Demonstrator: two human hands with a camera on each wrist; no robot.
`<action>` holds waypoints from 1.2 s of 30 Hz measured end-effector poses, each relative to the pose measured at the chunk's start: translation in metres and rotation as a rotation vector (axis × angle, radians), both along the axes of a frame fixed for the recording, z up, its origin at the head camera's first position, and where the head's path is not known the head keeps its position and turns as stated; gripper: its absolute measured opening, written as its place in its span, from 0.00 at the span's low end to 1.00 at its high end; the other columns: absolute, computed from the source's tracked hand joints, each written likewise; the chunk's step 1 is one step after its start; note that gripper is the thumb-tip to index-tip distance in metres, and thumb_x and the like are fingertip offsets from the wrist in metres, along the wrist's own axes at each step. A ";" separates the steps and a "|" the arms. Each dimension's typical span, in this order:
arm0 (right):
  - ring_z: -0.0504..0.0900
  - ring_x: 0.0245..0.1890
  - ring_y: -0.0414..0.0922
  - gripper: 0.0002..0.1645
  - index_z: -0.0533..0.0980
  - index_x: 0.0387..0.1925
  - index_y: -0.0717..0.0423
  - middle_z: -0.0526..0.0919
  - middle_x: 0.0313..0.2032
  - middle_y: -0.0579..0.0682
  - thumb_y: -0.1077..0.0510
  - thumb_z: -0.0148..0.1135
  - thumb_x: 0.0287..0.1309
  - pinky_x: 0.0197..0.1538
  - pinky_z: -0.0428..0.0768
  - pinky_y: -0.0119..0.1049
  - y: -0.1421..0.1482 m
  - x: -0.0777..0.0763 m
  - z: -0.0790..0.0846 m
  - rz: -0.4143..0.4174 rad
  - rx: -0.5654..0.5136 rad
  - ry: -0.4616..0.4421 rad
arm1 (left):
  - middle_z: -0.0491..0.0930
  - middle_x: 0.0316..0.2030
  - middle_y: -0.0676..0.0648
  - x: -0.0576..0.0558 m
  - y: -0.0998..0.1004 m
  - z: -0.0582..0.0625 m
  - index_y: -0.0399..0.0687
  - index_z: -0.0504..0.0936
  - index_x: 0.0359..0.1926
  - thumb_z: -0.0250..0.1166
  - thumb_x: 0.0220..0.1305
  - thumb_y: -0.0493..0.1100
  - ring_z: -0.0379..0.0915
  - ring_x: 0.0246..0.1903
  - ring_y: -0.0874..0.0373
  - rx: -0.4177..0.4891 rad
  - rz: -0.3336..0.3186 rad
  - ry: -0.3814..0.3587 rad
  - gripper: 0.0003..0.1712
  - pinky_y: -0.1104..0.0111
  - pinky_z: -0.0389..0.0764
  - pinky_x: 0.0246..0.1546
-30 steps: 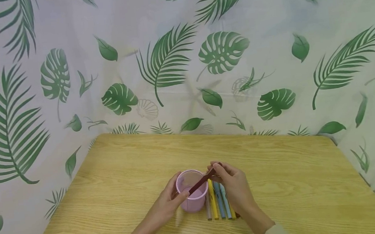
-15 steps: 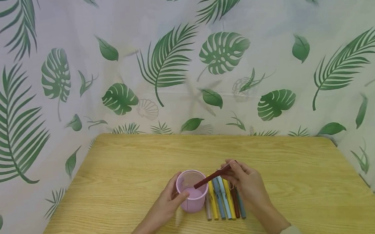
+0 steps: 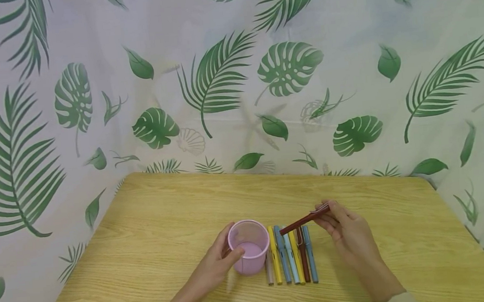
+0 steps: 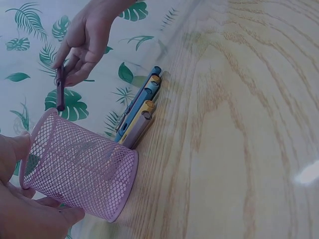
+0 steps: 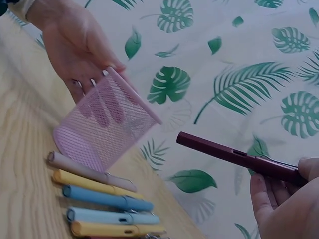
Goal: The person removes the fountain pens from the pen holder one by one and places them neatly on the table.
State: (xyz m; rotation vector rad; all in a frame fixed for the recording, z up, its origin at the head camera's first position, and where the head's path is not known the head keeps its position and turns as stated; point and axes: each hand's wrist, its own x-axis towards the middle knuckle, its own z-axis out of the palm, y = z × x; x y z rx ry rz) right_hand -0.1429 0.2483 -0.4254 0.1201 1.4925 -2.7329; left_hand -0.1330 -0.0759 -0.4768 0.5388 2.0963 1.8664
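Note:
My left hand (image 3: 215,263) grips a pink mesh pen holder (image 3: 251,264) by its side, thumb at the rim; it stands on the table and nothing shows inside it in the head view. A dark red pen (image 3: 302,221) is pinched by its clip end in my right hand (image 3: 353,237), raised above the right part of a row of pens. In that row lie a grey pen (image 5: 89,170), a yellow pen (image 3: 275,258), a blue pen (image 3: 283,257), a light blue pen (image 3: 292,257), another dark red pen (image 3: 305,260) and others, side by side.
The wooden table (image 3: 165,215) carries the holder and the pens. Behind it hangs a white cloth (image 3: 234,161) printed with green leaves, running along the far and side edges.
My right hand has moved right with the dark red pen, from over the holder's mouth to over the row, uncovering the row's right end. The left hand and holder have stayed put.

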 end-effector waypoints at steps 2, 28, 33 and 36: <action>0.85 0.51 0.46 0.14 0.83 0.49 0.61 0.84 0.48 0.54 0.55 0.57 0.76 0.64 0.79 0.38 0.011 0.001 0.000 0.006 -0.026 0.017 | 0.48 0.78 0.29 0.001 0.000 0.000 0.36 0.42 0.82 0.58 0.79 0.49 0.50 0.76 0.32 0.000 0.001 -0.003 0.45 0.47 0.59 0.74; 0.82 0.43 0.41 0.16 0.86 0.48 0.59 0.84 0.43 0.48 0.58 0.54 0.78 0.50 0.85 0.31 0.098 0.005 -0.001 -0.003 0.009 0.003 | 0.48 0.78 0.29 0.000 0.000 0.000 0.35 0.42 0.81 0.58 0.80 0.49 0.50 0.76 0.33 -0.001 -0.004 0.005 0.45 0.48 0.58 0.75; 0.82 0.39 0.41 0.16 0.88 0.44 0.56 0.84 0.39 0.47 0.57 0.54 0.78 0.45 0.85 0.29 0.098 0.001 -0.006 0.001 0.076 -0.019 | 0.49 0.78 0.29 0.000 0.001 0.000 0.36 0.43 0.81 0.58 0.79 0.48 0.51 0.75 0.33 -0.001 0.010 0.001 0.45 0.48 0.58 0.75; 0.81 0.36 0.41 0.16 0.88 0.43 0.55 0.84 0.38 0.46 0.56 0.55 0.78 0.41 0.84 0.28 0.097 -0.002 -0.009 -0.008 0.114 -0.033 | 0.49 0.78 0.29 0.000 0.001 0.000 0.36 0.44 0.81 0.58 0.79 0.47 0.51 0.75 0.33 -0.003 0.016 0.002 0.44 0.48 0.57 0.75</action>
